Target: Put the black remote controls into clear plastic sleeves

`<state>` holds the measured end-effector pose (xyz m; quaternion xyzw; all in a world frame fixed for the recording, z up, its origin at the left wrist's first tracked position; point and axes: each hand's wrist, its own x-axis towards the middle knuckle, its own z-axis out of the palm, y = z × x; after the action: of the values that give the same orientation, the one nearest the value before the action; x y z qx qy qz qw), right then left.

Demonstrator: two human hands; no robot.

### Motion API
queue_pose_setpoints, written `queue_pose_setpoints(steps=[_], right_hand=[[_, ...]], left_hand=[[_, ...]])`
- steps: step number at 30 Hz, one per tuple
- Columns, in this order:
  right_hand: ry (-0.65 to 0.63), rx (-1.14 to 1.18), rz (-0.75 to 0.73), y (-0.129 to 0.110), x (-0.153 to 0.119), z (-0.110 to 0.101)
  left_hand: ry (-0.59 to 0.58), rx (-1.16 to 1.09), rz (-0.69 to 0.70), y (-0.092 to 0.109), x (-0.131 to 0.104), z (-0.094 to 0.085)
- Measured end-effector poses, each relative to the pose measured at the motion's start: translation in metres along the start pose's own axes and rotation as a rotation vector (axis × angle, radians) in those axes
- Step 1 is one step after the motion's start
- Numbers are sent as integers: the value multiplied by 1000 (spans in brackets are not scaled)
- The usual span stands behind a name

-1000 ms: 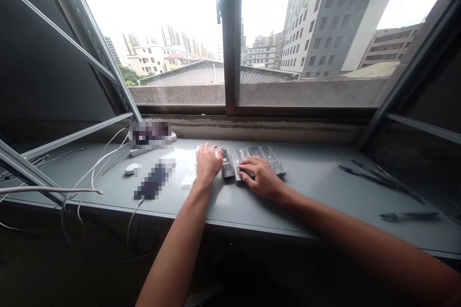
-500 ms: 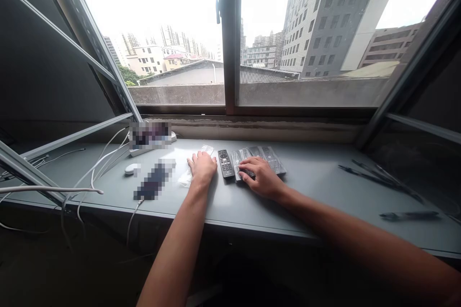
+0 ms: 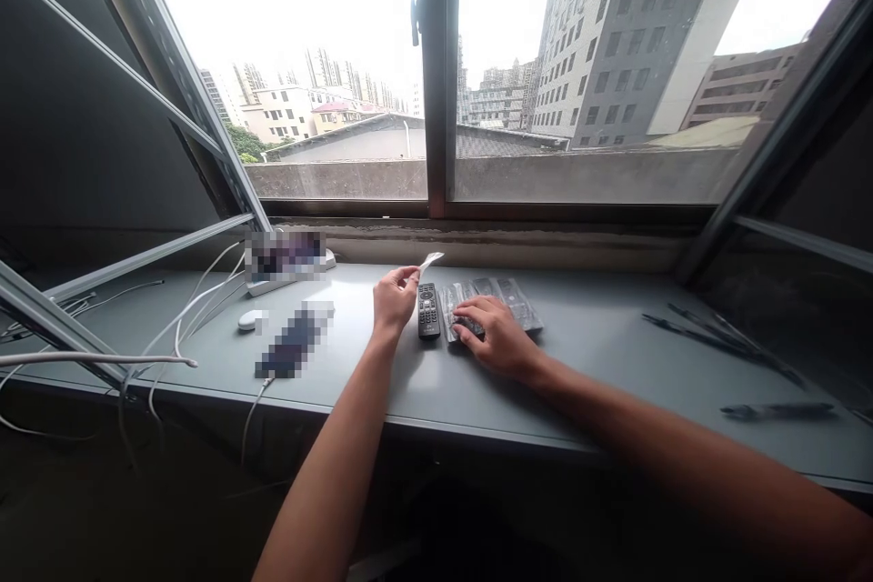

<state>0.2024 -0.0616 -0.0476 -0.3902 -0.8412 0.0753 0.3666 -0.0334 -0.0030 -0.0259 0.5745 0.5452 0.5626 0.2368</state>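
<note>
My left hand (image 3: 396, 302) is closed, pinching a clear plastic bag (image 3: 431, 260) whose crumpled end sticks up past the fingertips. Just right of that hand a black remote control (image 3: 428, 316) lies on the desk, buttons up, its upper end close to the fingers. My right hand (image 3: 499, 336) rests with its fingers apart and slightly bent on several dark, plastic-wrapped packs (image 3: 522, 300), which look like more remotes. Part of these packs is hidden under the hand.
On the desk (image 3: 600, 318) at left are a blurred phone-like object (image 3: 293, 344) on a cable, a small white case (image 3: 249, 321) and a white power strip (image 3: 293, 280). White cables (image 3: 178, 318) hang over the edge. Pens (image 3: 777, 411) lie at right, with metal frames on both sides.
My left hand has lifted from flat over the plastic bag to a pinch on it, raising the bag up and right. The remote has shifted slightly. My right hand is almost still.
</note>
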Motion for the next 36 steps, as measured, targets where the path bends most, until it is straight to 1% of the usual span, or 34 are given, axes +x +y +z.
queue_pose_setpoints(steps=[3,5,7,10,12,14,16,18,21,26,28,33,34,36], right_hand=[[23,24,14,-1,0,1],[50,65,20,-2,1,0],[87,129,63,-5,2,-2],[114,355,238,-11,4,-8],[104,570,342,-14,5,-11],[107,705,369,-16,7,-12],[127,733,347,-16,7,-11],[150,744,313,-15,7,-9],[179,784,264,-14,7,-6],[189,857,253,-13,8,-4],[217,871,253,-10,9,-4],[311,851,274,-3,11,-3],[324,826,275,-3,10,-3],[346,743,271,-3,9,-4]], left_hand=[[-37,-431,-115,1,3,7],[-76,-624,-193,2,4,9],[-105,-740,-241,4,3,9],[-143,-845,-284,8,1,9],[-153,-874,-306,10,0,10],[-147,-888,-310,13,-1,11],[-146,-906,-306,17,-3,11],[-186,-929,-316,20,-4,11],[-316,-918,-353,22,-6,8],[-624,-742,-350,19,-12,5],[-674,-711,-351,20,-15,4],[-645,-711,-324,23,-16,3],[-614,-723,-323,22,-15,3],[-480,-761,-328,20,-12,6]])
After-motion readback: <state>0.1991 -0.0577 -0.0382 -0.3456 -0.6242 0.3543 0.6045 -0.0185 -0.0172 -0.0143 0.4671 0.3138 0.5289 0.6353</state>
